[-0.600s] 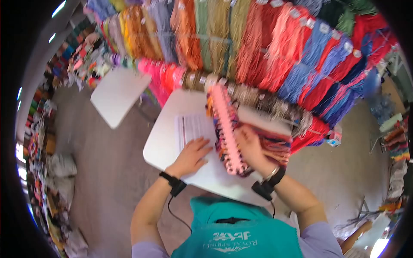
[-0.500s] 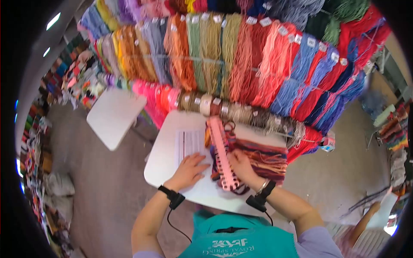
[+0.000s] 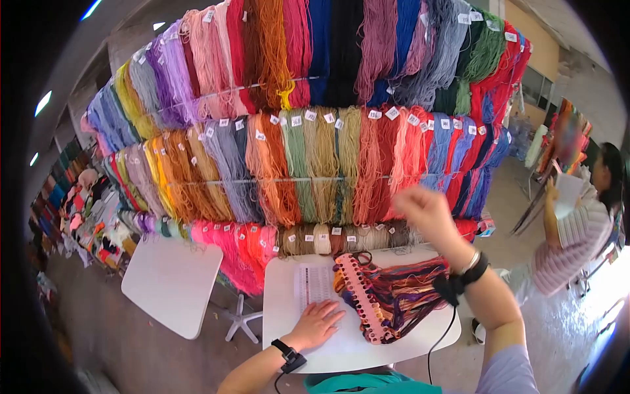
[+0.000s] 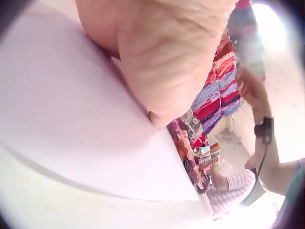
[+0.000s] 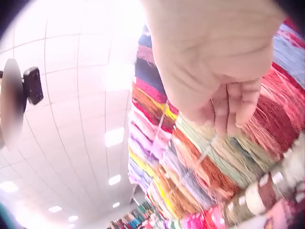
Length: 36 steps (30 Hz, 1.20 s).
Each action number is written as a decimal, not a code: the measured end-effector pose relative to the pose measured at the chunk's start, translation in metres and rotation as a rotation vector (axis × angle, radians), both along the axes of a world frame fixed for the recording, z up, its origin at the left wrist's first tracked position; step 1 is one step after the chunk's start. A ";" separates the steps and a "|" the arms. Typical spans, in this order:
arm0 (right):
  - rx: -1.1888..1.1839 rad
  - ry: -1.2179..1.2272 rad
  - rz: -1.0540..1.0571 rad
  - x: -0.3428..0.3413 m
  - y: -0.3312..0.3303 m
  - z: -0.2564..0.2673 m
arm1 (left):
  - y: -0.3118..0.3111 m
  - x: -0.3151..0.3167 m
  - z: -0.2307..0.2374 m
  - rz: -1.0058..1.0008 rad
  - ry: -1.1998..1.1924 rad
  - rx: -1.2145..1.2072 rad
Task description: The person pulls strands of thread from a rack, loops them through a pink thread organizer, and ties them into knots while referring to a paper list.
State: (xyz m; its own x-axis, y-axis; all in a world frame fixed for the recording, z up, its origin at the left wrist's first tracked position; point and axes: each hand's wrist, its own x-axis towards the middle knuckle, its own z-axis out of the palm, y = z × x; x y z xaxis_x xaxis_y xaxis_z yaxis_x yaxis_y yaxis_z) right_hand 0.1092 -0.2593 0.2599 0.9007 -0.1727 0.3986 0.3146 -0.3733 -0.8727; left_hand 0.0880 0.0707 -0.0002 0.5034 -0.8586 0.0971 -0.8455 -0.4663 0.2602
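On the white table lies a pink thread holder card [image 3: 362, 299] with holes down its edges. Strands of dark red, purple and orange thread [image 3: 410, 289] are looped through it and spread to the right. My left hand [image 3: 317, 325] rests with fingers spread on a printed sheet [image 3: 314, 284], left of the card. In the left wrist view, the palm of the left hand [image 4: 167, 52] sits low over the white surface. My right hand [image 3: 423, 209] is raised in front of the hanging yarn, its fingers loosely bent. The right wrist view shows nothing held in the right hand [image 5: 219, 71].
Tagged yarn skeins [image 3: 315, 164] hang in rows on a rack behind the table [image 3: 282, 341]. A second white table [image 3: 172, 285] stands to the left. At the right, a person in a striped top [image 3: 571, 243] holds a white sheet [image 3: 568, 195].
My right hand has lifted off the threads beside the pink card and risen toward the yarn rack. The left hand stays on the sheet. The head view has tilted up, showing more of the rack.
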 end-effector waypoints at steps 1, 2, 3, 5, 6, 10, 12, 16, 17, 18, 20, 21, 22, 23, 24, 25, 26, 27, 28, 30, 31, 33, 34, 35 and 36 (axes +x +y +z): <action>0.076 -0.075 -0.021 0.012 -0.005 0.025 | -0.001 0.001 -0.001 -0.010 -0.010 -0.004; 0.041 -0.187 -0.079 0.027 -0.012 0.047 | -0.002 0.002 -0.002 -0.011 -0.014 -0.022; 0.006 -0.224 -0.136 0.036 -0.017 0.071 | -0.003 0.003 -0.002 -0.013 -0.014 -0.023; -0.027 -0.353 -0.228 0.061 -0.024 0.112 | -0.004 0.004 -0.001 -0.016 -0.016 -0.025; 0.028 -0.387 -0.234 0.071 -0.024 0.129 | -0.004 0.005 -0.002 -0.019 -0.020 -0.019; -0.026 -0.597 -0.350 0.116 -0.045 0.169 | -0.005 0.004 0.002 -0.023 -0.023 -0.005; -0.026 -0.691 -0.437 0.133 -0.054 0.179 | -0.005 0.005 0.004 -0.023 -0.023 -0.004; 0.030 -0.687 -0.475 0.151 -0.067 0.187 | -0.007 0.004 0.004 -0.022 -0.022 -0.004; -0.008 -0.726 -0.465 0.156 -0.069 0.189 | -0.007 0.003 0.006 -0.016 -0.024 0.000; -0.043 -0.765 -0.455 0.161 -0.071 0.191 | -0.008 0.003 0.007 -0.015 -0.022 -0.004; -0.130 -0.769 -0.522 0.167 -0.078 0.192 | -0.007 0.004 0.009 -0.016 -0.020 -0.007; -0.155 -0.759 -0.571 0.168 -0.081 0.191 | -0.007 0.004 0.009 -0.017 -0.020 -0.002; -0.181 -0.748 -0.618 0.170 -0.083 0.191 | -0.007 0.004 0.008 -0.017 -0.019 0.001; -0.209 -0.736 -0.663 0.171 -0.085 0.190 | -0.008 0.003 0.006 -0.017 -0.016 0.003; -0.207 -0.727 -0.658 0.172 -0.086 0.190 | -0.008 0.003 0.006 -0.017 -0.008 0.000; -0.203 -0.718 -0.654 0.174 -0.087 0.190 | -0.008 0.003 0.007 -0.018 -0.001 -0.003; -0.198 -0.709 -0.650 0.175 -0.088 0.191 | -0.007 0.004 0.007 -0.018 0.006 -0.003; -0.180 -0.691 -0.645 0.176 -0.089 0.191 | -0.007 0.005 0.007 -0.017 0.014 0.001; -0.165 -0.672 -0.639 0.177 -0.090 0.192 | -0.007 0.005 0.006 -0.015 0.023 0.004; -0.124 -0.638 -0.620 0.177 -0.091 0.193 | -0.007 0.004 0.004 -0.013 0.034 0.005; -0.096 -0.625 -0.607 0.176 -0.091 0.193 | -0.007 0.004 0.004 -0.012 0.033 0.006; -0.004 -0.646 -0.523 0.177 -0.095 0.193 | -0.007 0.005 0.005 -0.006 0.031 0.011; 0.059 -0.678 -0.452 0.179 -0.098 0.190 | -0.007 0.004 0.006 -0.002 0.031 0.015; 0.121 -0.708 -0.381 0.181 -0.101 0.189 | -0.007 0.004 0.006 0.002 0.032 0.019; 0.180 -0.691 -0.332 0.174 -0.096 0.190 | -0.008 0.004 0.007 0.003 0.034 0.017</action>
